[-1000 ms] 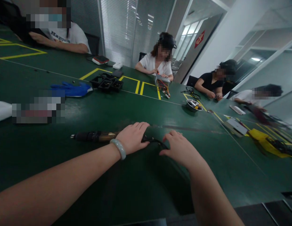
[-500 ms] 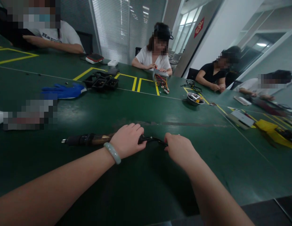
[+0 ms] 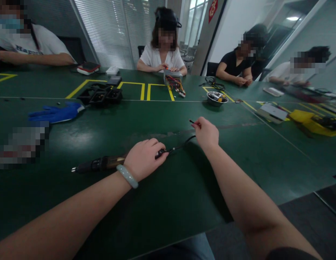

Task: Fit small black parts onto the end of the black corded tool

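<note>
A dark electric screwdriver (image 3: 99, 164) lies on the green table, its metal bit pointing left. My left hand (image 3: 145, 159), with a pale bangle at the wrist, is wrapped over its rear part and hides the middle of the body. From the back end a black cable (image 3: 188, 140) runs right. My right hand (image 3: 207, 133) is raised a little above the table and pinches this cable. A short dark end of it sticks out to the left of the fingertips.
Beyond my hands lie a blue glove (image 3: 55, 112), black plastic frames (image 3: 100, 94), a metal bowl of small parts (image 3: 217, 99) and a yellow bag (image 3: 309, 121). A co-worker opposite handles a power supply (image 3: 172, 77) with coloured wires. Other people sit along the far side.
My right hand has moved away from me and up, lifting the cable, whose end now shows. My left hand stays on the screwdriver. The view has shifted slightly.
</note>
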Available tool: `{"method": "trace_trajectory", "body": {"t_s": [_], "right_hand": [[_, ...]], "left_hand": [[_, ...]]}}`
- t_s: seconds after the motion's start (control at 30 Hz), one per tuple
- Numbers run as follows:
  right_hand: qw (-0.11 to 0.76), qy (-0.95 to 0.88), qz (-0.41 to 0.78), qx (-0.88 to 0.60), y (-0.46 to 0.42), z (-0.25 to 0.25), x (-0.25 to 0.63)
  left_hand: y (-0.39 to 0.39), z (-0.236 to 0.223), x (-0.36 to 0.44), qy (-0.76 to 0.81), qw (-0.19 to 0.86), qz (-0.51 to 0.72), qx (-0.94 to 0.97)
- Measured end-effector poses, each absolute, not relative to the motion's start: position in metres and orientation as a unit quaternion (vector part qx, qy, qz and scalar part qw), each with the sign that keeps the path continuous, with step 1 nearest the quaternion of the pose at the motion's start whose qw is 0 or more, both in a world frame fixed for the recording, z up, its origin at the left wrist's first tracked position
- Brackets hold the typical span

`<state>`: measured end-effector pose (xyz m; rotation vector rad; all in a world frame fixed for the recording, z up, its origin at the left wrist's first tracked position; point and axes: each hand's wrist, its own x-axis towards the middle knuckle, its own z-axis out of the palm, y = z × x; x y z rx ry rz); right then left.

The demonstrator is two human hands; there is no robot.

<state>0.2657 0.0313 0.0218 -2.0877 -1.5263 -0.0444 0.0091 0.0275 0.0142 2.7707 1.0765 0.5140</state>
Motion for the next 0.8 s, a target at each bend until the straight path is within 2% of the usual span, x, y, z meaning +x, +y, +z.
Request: {"method": "trace_trajectory", "body": {"t_s": [0.1,0.17,0.23,0.33,0.43,0.5,0.67,0.73,0.8], "right_hand": [[0.371,-0.583,0.149,-0.708,0.034,0.019,0.265],[0.377,-0.601,0.306,-0.635,0.029,0.027,0.267],[0.316,-0.629,0.432,-0.564,0.02,0.038,0.269],[0.153,-0.661,0.538,-0.5,0.003,0.054,0.266],[0.014,-0.693,0.516,-0.504,-0.009,0.059,0.251],[-0.021,-0.714,0.451,-0.535,-0.012,0.057,0.236],[0.009,-0.73,0.22,-0.647,-0.005,0.042,0.215],[0.01,-0.736,0.221,-0.639,0.002,0.035,0.218],[0.018,-0.741,0.3,-0.6,0.008,0.031,0.227]], "left_hand": [[0.026,0.014,0.009,0.354,0.064,0.177,0.916],[0.025,0.015,0.008,0.358,0.058,0.176,0.915],[0.024,0.016,0.008,0.367,0.049,0.17,0.913],[0.022,0.018,0.008,0.375,0.039,0.155,0.913],[0.022,0.019,0.009,0.366,0.044,0.147,0.918],[0.022,0.018,0.009,0.357,0.057,0.148,0.921],[0.023,0.015,0.009,0.366,0.081,0.154,0.914],[0.024,0.014,0.009,0.376,0.085,0.158,0.909],[0.025,0.013,0.008,0.379,0.093,0.164,0.906]]}}
